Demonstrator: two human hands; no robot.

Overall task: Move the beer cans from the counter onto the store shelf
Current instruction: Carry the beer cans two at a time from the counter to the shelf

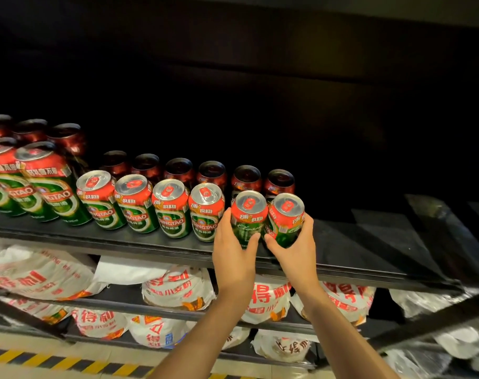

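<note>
1. Head view, the grips: the left hand [234, 258] was curled round one beer can [248, 217], thumb on the near face and fingers wrapped round the can's left side. The right hand [298, 251] held a second beer can [286, 220] the same way, mirrored. The two thumbs almost met between the cans.

2. Head view, where the cans were: both held cans stood at about 3 o'clock from the front row of cans [151, 206], at its right-hand end and just beside its last can. They leaned a little in the picture, as all the cans did under the wide lens. Whether their bases already rested on the store shelf [356, 250] could not be told, since the hands covered the lower parts.

3. Head view, surroundings: a back row of darker cans [211, 172] ran behind the front row, and taller cans [49, 184] stood at 9 o'clock. White printed sacks [178, 288] lay on the lower shelves. The table the cans came from was not in sight.

4. Step in hand: this looked like the placing step, with two cans being added to the front row.

5. Next move, as a judgement: it called for setting both bases flat, lining the cans up with the row, then loosening both grips without nudging the neighbours. The bare shelf towards 3 o'clock left room for more cans.
</note>
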